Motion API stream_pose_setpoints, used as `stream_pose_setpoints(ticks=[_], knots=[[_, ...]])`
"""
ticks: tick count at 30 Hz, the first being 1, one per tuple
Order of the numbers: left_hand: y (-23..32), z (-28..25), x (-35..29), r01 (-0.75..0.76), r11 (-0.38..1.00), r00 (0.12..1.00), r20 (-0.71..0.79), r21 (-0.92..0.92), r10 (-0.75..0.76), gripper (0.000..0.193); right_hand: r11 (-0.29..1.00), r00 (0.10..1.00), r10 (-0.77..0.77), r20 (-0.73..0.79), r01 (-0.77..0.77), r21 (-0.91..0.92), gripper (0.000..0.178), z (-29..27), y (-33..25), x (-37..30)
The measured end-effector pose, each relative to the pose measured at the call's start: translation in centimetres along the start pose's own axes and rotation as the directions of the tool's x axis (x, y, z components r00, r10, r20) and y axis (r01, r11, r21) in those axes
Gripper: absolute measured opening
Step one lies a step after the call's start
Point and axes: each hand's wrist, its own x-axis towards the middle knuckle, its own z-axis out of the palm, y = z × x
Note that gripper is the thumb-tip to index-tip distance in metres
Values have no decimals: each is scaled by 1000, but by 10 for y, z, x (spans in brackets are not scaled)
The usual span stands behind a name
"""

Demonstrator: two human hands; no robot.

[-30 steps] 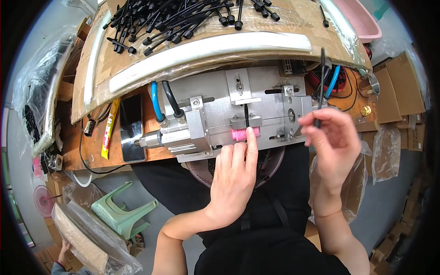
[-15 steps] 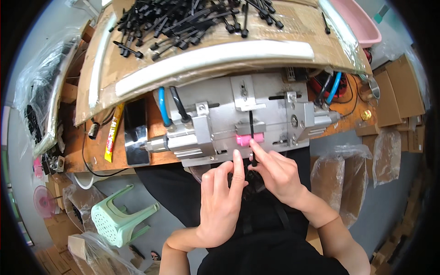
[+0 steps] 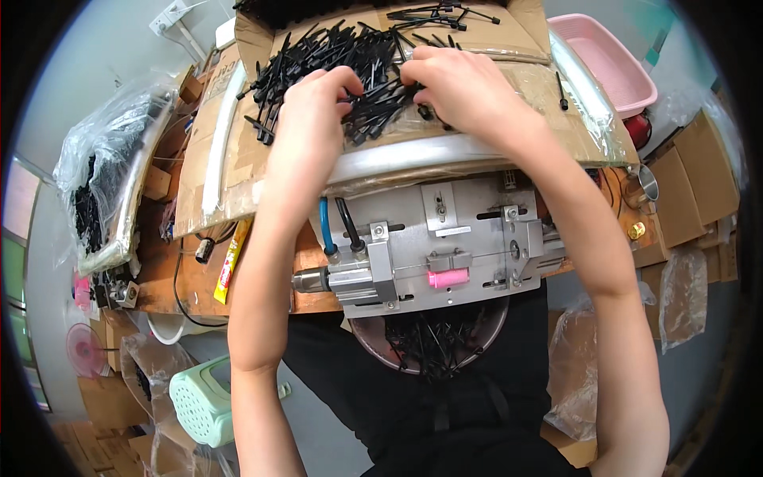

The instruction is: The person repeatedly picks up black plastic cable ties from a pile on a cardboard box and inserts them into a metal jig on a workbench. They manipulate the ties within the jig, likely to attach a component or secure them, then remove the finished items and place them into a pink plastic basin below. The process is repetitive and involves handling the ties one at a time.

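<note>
On the cardboard sheet (image 3: pixel 509 87) lies a heap of thin black plastic stems with thick heads (image 3: pixel 318 52). My left hand (image 3: pixel 314 103) reaches into its near side, fingers bent, thumb and forefinger apart among the stems. Close to its right, my right hand (image 3: pixel 461 87) is bent over the heap's edge, its fingertips apart and partly hidden; no stem shows clearly held in either hand. Below the sheet, a metal fixture (image 3: pixel 413 296) carries a pink block (image 3: pixel 448 277) with no stem across it. A bowl (image 3: pixel 373 342) under the fixture contains more black stems.
White padded strips (image 3: pixel 413 153) edge the cardboard. Blue and black hoses (image 3: pixel 327 226) run to the fixture. A yellow packet (image 3: pixel 230 262) lies on the wooden bench, left. A pink basin (image 3: pixel 608 63) stands far right, a green stool (image 3: pixel 203 405) low left.
Both hands have moved from the fixture up and away to the heap. The black stem that lay across the pink block is gone from there. The view has shifted, and the bowl shows more.
</note>
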Motion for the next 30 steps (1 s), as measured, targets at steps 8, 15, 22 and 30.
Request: stream_pose_setpoints(ticks=[8, 15, 22, 30], knots=[[18, -30, -3, -118, 989, 964, -229, 93, 136, 30, 979, 998, -12, 54, 1, 204, 13, -22, 21, -12], [42, -47, -36, -31, 998, 928, -373, -53, 9, 31, 945, 928, -325, 180, 311, 105, 11, 19, -61, 52], [66, -38, -101, 49, 998, 941, -333, -31, -56, 51, 927, 959, -280, -47, 283, 244, 16, 4, 13, 31], [140, 49, -213, 35, 999, 989, 144, 40, -41, 71, 336, 728, 685, -25, -286, 897, 47, -84, -2, 8]])
